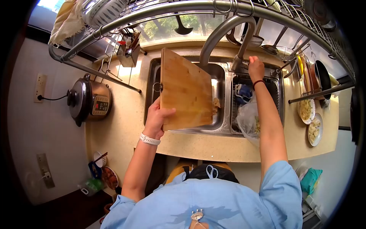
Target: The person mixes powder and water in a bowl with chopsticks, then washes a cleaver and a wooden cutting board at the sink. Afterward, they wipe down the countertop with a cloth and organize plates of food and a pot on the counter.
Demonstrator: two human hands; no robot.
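Note:
My left hand grips the lower left edge of a wooden cutting board, thumb across its face. The board is tilted up over the left basin of the steel sink, and a metal ring shows on its left edge. Beside the base of the curved faucet, my right hand is closed at the handle; part of its fingers is hidden. Food scraps lie in the left basin. Under my right forearm, the right basin has a rack with a blue-and-white item and a clear plastic bag.
A metal rack spans above the sink, with hanging ladles. An electric cooker and a utensil holder stand left. At right are plates of cut food and hanging pans.

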